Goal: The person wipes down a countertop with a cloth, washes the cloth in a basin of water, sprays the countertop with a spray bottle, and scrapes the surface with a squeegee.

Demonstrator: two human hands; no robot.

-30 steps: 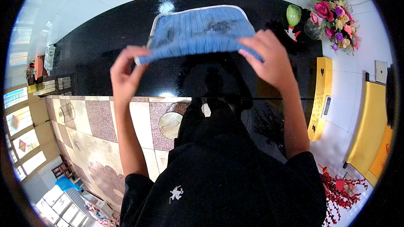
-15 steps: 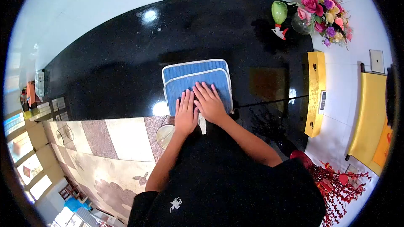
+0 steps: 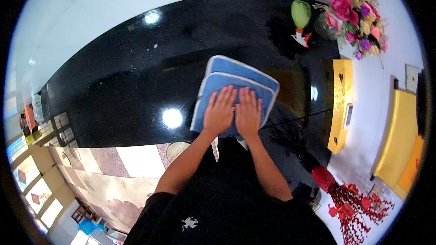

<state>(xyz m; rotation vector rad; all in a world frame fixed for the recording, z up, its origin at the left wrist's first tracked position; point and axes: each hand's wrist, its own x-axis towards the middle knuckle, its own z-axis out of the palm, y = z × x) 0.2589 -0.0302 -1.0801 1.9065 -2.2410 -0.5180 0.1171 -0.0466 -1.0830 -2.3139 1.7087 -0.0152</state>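
Note:
A folded blue cloth with white edging (image 3: 245, 72) lies on the glossy black counter (image 3: 122, 86), turned at a slant. My left hand (image 3: 221, 109) rests flat on its lower left part, fingers stretched out. Beside it my right hand (image 3: 248, 111) presses flat on the same cloth, its fingers also straight. The two hands are side by side, palms down, and neither is wrapped around the cloth. The palms hide the cloth's lower middle.
A green spray bottle with a red and white trigger (image 3: 300, 20) is at the counter's far right, near a flower arrangement (image 3: 352, 16). A yellow box (image 3: 339, 104) lines the right edge. Red berry branches in a red vase (image 3: 324, 179) are at the lower right.
The cloth has slid to the right under both hands and turned clockwise. My hands moved with it, still flat on top.

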